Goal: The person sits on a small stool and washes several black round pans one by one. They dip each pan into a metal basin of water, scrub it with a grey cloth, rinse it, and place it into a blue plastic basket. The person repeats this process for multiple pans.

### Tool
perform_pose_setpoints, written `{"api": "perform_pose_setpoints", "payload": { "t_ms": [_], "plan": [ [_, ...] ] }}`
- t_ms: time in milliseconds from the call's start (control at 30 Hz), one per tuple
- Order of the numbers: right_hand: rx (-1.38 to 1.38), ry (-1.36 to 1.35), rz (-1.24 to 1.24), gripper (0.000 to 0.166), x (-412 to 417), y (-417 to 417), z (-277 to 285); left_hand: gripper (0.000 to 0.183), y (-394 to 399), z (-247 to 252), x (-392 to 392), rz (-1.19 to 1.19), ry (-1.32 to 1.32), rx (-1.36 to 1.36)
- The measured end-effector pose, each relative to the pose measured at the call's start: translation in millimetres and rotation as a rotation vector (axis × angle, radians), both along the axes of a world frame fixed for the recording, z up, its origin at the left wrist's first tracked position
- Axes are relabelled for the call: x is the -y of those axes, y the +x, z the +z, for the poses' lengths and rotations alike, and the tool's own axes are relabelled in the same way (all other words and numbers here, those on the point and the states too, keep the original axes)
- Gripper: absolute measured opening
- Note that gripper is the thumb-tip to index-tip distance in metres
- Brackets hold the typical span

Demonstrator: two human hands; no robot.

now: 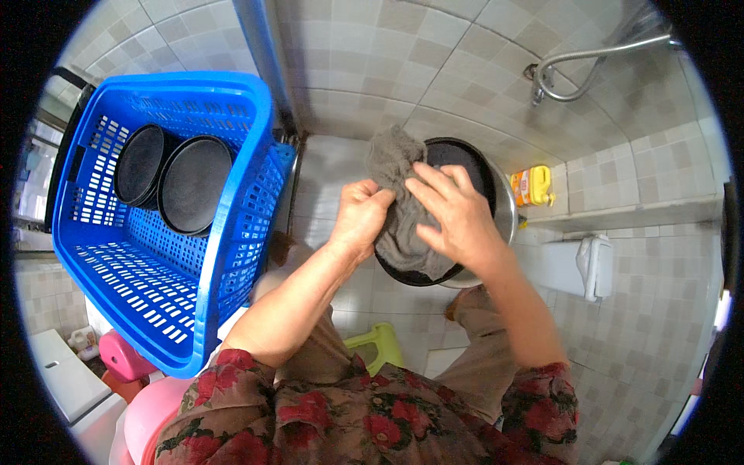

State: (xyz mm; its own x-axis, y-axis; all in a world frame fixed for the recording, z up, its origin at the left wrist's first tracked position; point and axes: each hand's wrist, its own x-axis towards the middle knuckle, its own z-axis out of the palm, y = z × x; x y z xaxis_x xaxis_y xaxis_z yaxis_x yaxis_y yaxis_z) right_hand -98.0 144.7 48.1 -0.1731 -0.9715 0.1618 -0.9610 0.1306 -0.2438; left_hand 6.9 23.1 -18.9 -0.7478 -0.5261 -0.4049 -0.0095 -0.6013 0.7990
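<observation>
A crumpled grey cloth [407,232] lies over a round black pan [459,152], which rests on the rim of a metal basin [507,203]. My left hand [363,212] pinches the cloth's left edge between thumb and curled fingers, near the pan's rim; whether it also grips the rim is hidden. My right hand [453,215] lies on the cloth from the right, palm down, with its fingers spread. Stacked round black pans [195,185] stand in a large blue plastic basket [212,279] at the left.
A yellow bottle [532,186] stands by the tiled wall at the right, near a white bin [575,267]. Above hangs a metal shower hose [572,58]. A green plastic stool [381,346] is between the legs. Pink plastic containers [125,356] sit below the basket.
</observation>
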Motion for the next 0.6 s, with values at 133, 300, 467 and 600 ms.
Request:
{"api": "perform_pose_setpoints", "payload": {
  "t_ms": [133,300,467,600],
  "plan": [
    [-0.134,-0.018,-0.194,0.051,7,-25,-6,0.011,-8,3,-2,0.041,0.015,-0.045],
    [-0.022,0.192,-0.569,0.039,-7,-50,-30,0.012,-8,6,5,0.172,0.022,-0.046],
    [0.529,0.458,-0.685,0.033,-20,-22,-67,0.012,-13,-4,13,0.281,-0.187,0.031],
    [1.091,0.261,-0.578,0.037,-29,15,-85,0.013,-11,-3,18,0.294,-0.196,0.02]
  ]
}}
